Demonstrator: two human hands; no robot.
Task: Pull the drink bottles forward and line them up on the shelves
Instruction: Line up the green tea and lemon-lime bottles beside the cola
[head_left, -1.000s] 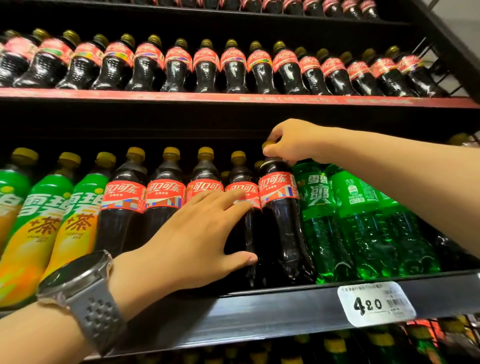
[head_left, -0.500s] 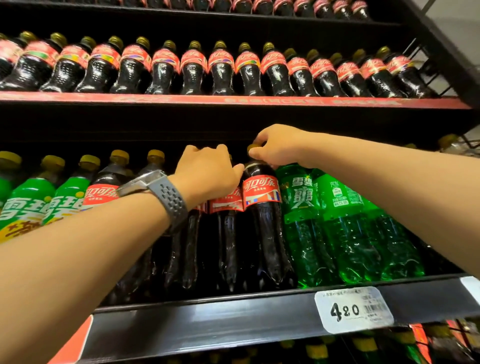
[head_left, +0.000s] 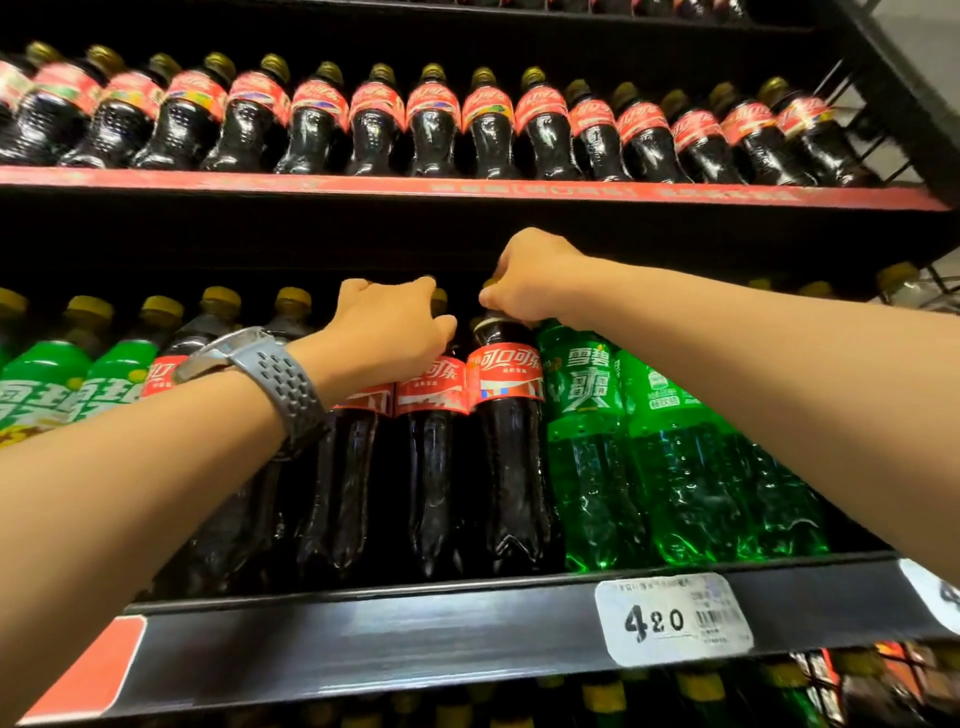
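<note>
Tall cola bottles with red labels stand in a row on the middle shelf (head_left: 467, 629). My right hand (head_left: 535, 280) grips the cap of the rightmost cola bottle (head_left: 511, 457), which stands at the shelf's front edge beside green soda bottles (head_left: 592, 441). My left hand (head_left: 387, 332), with a grey watch on its wrist, curls over the top of a cola bottle (head_left: 358, 467) two places to the left. Its cap is hidden under my fingers. Another cola bottle (head_left: 431, 467) stands between the two.
Yellow-green soda bottles (head_left: 47, 384) fill the shelf's left end. A row of smaller cola bottles (head_left: 431, 124) lines the red-edged shelf above. A white price tag (head_left: 672, 618) reading 4.20 sits on the shelf rail. More bottles show below.
My left hand rose from the bottles' bodies to a cola bottle's top and stays there. My right hand has kept its hold on the same cap. The view has moved closer.
</note>
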